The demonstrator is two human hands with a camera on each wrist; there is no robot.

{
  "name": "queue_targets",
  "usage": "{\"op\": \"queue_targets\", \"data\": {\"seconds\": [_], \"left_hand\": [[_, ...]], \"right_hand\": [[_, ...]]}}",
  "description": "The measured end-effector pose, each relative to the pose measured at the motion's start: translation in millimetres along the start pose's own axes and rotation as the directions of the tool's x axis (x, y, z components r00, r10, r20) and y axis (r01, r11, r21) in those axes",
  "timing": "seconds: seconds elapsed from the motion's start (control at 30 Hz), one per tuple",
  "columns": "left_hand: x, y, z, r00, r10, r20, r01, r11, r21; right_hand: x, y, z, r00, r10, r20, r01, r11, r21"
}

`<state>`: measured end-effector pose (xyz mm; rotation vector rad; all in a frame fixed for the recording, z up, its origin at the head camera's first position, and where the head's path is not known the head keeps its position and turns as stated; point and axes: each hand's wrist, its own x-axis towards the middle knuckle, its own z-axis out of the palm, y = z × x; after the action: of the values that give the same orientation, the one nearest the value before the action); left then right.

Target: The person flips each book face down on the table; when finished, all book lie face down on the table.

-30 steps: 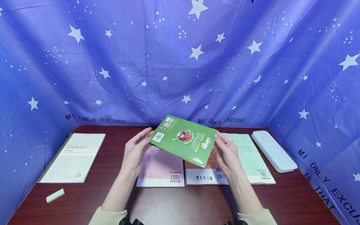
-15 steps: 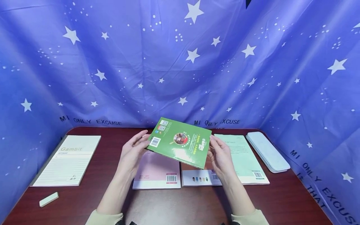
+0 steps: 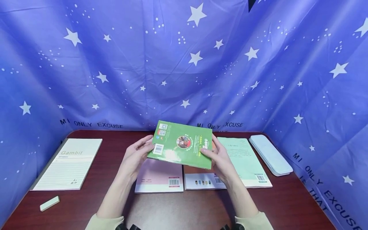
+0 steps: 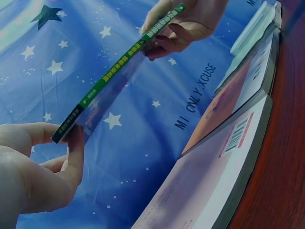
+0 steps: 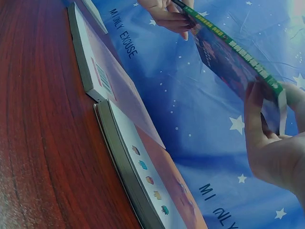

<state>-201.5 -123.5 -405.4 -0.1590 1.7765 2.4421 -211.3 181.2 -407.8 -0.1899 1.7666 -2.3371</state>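
A thin green book (image 3: 184,145) is held up in the air, its cover with barcode and round picture facing up in the head view. My left hand (image 3: 136,156) pinches its left end, thumb above and fingers beneath, as the left wrist view shows. At the other end my right hand (image 3: 221,159) grips it, thumb lying on the cover and fingers underneath. The spine of the green book (image 4: 119,71) faces me. Below it lie a pink book (image 3: 159,179) and an orange-and-white book (image 3: 201,181), side by side and partly hidden by the green one.
A light green book (image 3: 247,163) lies right of the orange one, with a pale pencil case (image 3: 270,155) beyond it. On the left are a cream notebook (image 3: 67,164) and a white eraser (image 3: 49,203). A starry blue curtain (image 3: 172,64) surrounds the dark red table (image 3: 172,210).
The green book has turned slightly, so its near edge lies more level. My right thumb has moved from the book's edge onto its cover. The head view has shifted a little.
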Motion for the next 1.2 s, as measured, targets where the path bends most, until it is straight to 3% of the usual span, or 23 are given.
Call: {"op": "queue_targets", "data": {"seconds": [0.17, 0.5, 0.77, 1.2], "left_hand": [[1.0, 4.3, -2.6, 0.999, 0.028, 0.026, -0.028, 0.999, 0.021], [-0.6, 10.0, -21.6, 0.997, 0.013, 0.074, -0.019, 0.996, 0.082], [-8.5, 15.5, -42.1, 0.989, 0.026, 0.144, -0.045, 0.991, 0.129], [-28.9, 13.4, -74.5, 0.997, 0.043, 0.06, -0.053, 0.982, 0.179]], "right_hand": [[4.7, 1, 2, 0.993, -0.029, 0.118, 0.032, 0.999, -0.026], [12.1, 6, 11, 0.976, 0.055, 0.212, -0.043, 0.997, -0.062], [24.8, 6, 25, 0.984, 0.096, 0.147, -0.077, 0.989, -0.128], [58.6, 10, 58, 0.99, 0.112, 0.081, -0.091, 0.969, -0.229]]}}
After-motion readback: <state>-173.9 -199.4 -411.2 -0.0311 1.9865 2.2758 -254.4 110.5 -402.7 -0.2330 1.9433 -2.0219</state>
